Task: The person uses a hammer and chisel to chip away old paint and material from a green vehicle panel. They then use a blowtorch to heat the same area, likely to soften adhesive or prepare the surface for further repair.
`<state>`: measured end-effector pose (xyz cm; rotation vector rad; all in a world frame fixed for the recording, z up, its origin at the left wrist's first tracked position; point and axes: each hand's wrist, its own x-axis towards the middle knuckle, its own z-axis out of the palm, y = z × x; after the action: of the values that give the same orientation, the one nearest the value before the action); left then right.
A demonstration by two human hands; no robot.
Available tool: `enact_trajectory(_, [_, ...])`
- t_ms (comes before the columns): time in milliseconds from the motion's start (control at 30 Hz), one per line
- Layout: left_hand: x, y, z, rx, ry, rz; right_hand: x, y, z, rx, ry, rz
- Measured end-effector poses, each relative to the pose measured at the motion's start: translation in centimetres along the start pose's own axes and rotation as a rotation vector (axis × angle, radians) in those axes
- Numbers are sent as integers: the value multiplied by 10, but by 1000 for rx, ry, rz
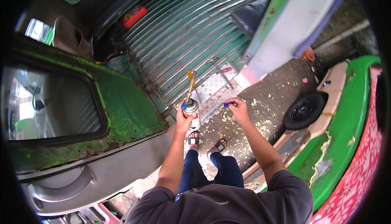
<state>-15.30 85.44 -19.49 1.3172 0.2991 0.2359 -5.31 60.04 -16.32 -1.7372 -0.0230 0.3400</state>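
Ridged floor (183,32) | left hand (183,123) fingers wrap gas torch (192,108) | right hand (239,111) fingers pinch blue object (227,105) | nozzle (191,89) best aimed outward

1. Torch (191,109): silvery can with some red on it, brassy nozzle pointing away from the person, blue knob at the neck. Gripped in the left hand (183,122).
2. Blue lighter (227,105), I think, pretty tiny: pinched in the right hand (239,110), sticking out leftward, apart from the torch.
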Motion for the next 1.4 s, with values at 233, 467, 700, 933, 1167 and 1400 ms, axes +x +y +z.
enact_trajectory(233, [4,59,96,-170,-444,-78,-91,-63,-65,118,244,-64])
enact_trajectory(467, [-8,76,196,-164,-882,-73,-197,-84,-123,301,403,24])
enact_trajectory(700, [-59,82,302,-217,-1231,-270,-275,-94,-157,63,629,-19])
enact_trajectory(933, [-126,91,385,-129,-1376,-252,-337,-101,-219,-312,757,-123])
enact_trajectory(1167, [-164,104,439,70,-1518,-17,-371,-87,-264,-367,808,-49])
enact_trajectory(1400, [-174,107,479,80,-1678,32,-379,-98,-279,-406,946,-88])
